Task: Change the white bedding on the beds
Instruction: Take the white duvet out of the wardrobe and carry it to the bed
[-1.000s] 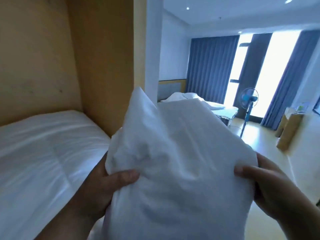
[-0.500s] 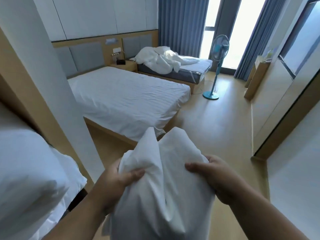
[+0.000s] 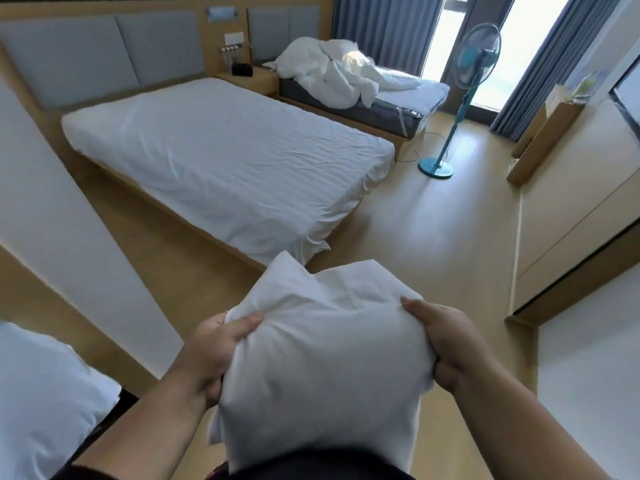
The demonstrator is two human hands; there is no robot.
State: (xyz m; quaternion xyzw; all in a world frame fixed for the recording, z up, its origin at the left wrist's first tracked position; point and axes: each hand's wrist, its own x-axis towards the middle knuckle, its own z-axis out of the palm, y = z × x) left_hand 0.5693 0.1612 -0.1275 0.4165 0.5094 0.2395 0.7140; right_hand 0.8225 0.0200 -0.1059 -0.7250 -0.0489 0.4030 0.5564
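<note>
I hold a white pillow (image 3: 318,355) in front of my chest. My left hand (image 3: 211,351) grips its left side and my right hand (image 3: 446,348) grips its right side, fingers curled into the fabric. Ahead stands a bed (image 3: 221,154) with a smooth white fitted sheet and no pillow or cover on it. Behind it, a second bed (image 3: 408,102) shows a dark mattress with a crumpled heap of white bedding (image 3: 329,74) on top.
A white wall corner (image 3: 69,220) juts in at the left, with more white bedding (image 3: 38,403) at the lower left. A teal standing fan (image 3: 464,98) stands near the far bed's foot. Wooden cabinets (image 3: 575,188) line the right; bare wooden floor (image 3: 433,237) lies between.
My view has swung from the wooden niche and its bed to the room with two beds, then closer. Both hands have kept hold of the pillow, which now sits lower.
</note>
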